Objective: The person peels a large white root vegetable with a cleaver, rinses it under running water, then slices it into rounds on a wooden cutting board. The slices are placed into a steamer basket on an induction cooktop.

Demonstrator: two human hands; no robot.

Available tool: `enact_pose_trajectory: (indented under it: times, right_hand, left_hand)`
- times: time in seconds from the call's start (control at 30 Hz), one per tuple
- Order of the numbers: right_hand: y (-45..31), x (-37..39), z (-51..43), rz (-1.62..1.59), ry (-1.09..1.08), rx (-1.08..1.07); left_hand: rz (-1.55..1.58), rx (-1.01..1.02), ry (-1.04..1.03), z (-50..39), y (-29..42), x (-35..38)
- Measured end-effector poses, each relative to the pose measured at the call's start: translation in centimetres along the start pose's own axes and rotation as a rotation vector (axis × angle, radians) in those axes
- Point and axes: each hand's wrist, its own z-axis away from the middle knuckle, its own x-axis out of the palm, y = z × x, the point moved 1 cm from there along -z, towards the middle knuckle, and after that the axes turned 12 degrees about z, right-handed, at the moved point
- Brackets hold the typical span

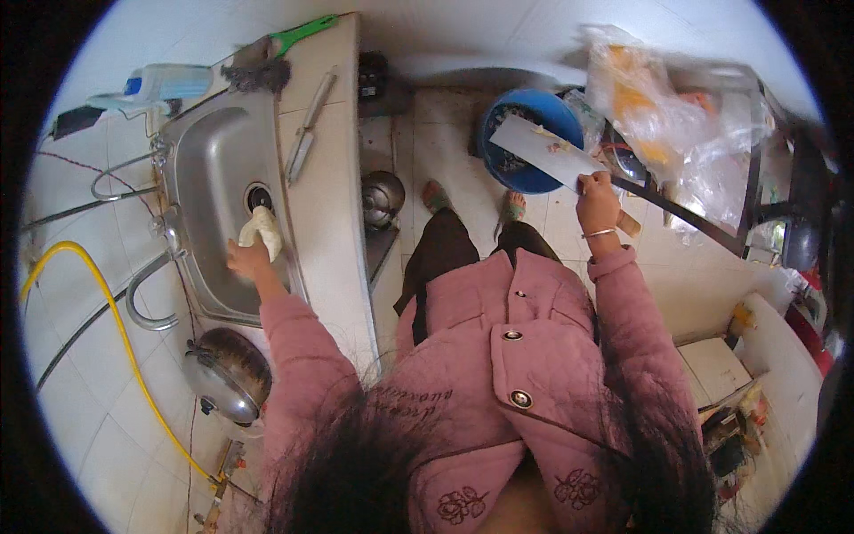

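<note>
My left hand reaches into the stainless-steel sink and grips a pale cream, lumpy thing close to the drain. Whether it is a peeled vegetable or a cloth I cannot tell. On the other side, my right hand holds a cleaver with a broad metal blade; the end of its wooden handle shows past my wrist. The blade slants over the blue bucket, with small yellowish scraps on its upper face. Dark and pale waste lies inside the bucket.
A long slim tool lies on the tiled counter. Behind it are a green-handled brush and a clear plastic bottle. A lidded metal pot stands beside the sink, near a yellow hose. Plastic bags crowd the right.
</note>
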Motion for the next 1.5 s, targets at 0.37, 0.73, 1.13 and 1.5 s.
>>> enact_pose_trajectory:
  times: [0.37, 0.73, 1.13, 1.5]
  right_hand:
    - [4.3, -2.1, 3.7, -0.116, 0.002, -0.156]
    - [8.7, 0.7, 6.2, -0.071, -0.144, -0.159]
    - [8.8, 4.2, 4.2, -1.448, -0.647, 0.91]
    - [8.5, 1.4, 3.1, -1.285, -0.68, 0.895]
  left_hand:
    - [0.597, 1.491, -1.405, 36.9, 30.4, 6.7]
    - [0.043, 1.244, -1.385, 38.7, 35.1, 24.2]
    - [0.805, 1.052, -1.227, 42.5, 31.1, 14.3]
    - [-0.01, 0.685, -1.246, 41.0, 33.2, 21.7]
